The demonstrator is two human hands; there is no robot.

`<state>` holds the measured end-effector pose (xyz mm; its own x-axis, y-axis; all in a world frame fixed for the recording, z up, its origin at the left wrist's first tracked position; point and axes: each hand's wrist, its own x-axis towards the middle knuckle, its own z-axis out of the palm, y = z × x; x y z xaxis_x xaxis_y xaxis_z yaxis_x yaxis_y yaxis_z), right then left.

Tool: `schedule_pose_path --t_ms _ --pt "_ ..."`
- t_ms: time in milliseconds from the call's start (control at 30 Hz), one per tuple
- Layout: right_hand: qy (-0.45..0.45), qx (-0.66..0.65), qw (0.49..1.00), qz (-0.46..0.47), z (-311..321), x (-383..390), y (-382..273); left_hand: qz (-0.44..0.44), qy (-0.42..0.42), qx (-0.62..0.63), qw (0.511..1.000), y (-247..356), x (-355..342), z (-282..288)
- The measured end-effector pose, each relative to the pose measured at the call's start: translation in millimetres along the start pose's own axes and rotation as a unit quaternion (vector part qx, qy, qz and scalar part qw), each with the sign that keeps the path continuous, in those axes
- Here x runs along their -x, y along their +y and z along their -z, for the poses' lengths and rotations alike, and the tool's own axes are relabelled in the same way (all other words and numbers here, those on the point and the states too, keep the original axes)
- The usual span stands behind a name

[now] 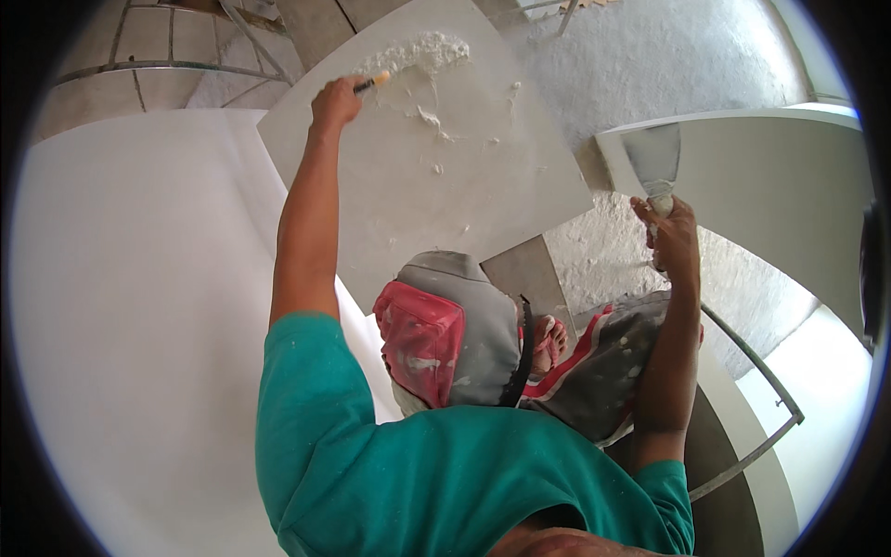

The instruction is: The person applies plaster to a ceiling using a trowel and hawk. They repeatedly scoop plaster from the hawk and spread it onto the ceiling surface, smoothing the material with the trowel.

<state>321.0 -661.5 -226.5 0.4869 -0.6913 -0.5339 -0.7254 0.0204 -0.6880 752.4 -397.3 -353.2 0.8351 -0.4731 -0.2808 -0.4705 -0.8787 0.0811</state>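
Note:
My left hand (pixel 336 102) is closed around a short tool (pixel 373 82) with a dark shaft and an orange end; its kind does not show clearly. It is held over a pale grey board (pixel 371 204), at the left edge of a heap of wet white plaster (pixel 422 51). Smaller lumps and smears of plaster dot the board. On the right, my right hand (pixel 673 232) grips a putty knife (pixel 652 153) by its plaster-caked handle, the wide metal blade pointing away from me. That blade appears in front of a grey-green curved panel.
A large white surface (pixel 139 306) fills the left side. The grey-green panel (pixel 761 167) stands at the right, above a bent metal bar (pixel 756 362). My legs (pixel 483 316) and a sandalled foot (pixel 549 342) are close to the board's near edge. Rough, whitened floor (pixel 640 65) lies beyond.

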Motion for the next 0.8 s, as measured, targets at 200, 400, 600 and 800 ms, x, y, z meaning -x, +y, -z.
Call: schedule_pose_path --t_ms 200,400,600,800 --pt "-0.019 0.007 1.000 0.004 -7 -4 -1 -0.002 -0.012 -0.063 0.998 2 5 -64" --pt "-0.037 -0.006 0.999 0.020 -6 -6 -5 -0.022 -0.050 0.005 0.998 -13 12 -9" --pt "-0.048 0.033 0.998 0.027 -15 -9 -5 -0.059 0.210 -0.060 0.974 9 43 -144" --pt "-0.028 0.042 0.999 0.020 -6 -14 5 -0.064 0.000 0.049 0.997 21 74 -77"
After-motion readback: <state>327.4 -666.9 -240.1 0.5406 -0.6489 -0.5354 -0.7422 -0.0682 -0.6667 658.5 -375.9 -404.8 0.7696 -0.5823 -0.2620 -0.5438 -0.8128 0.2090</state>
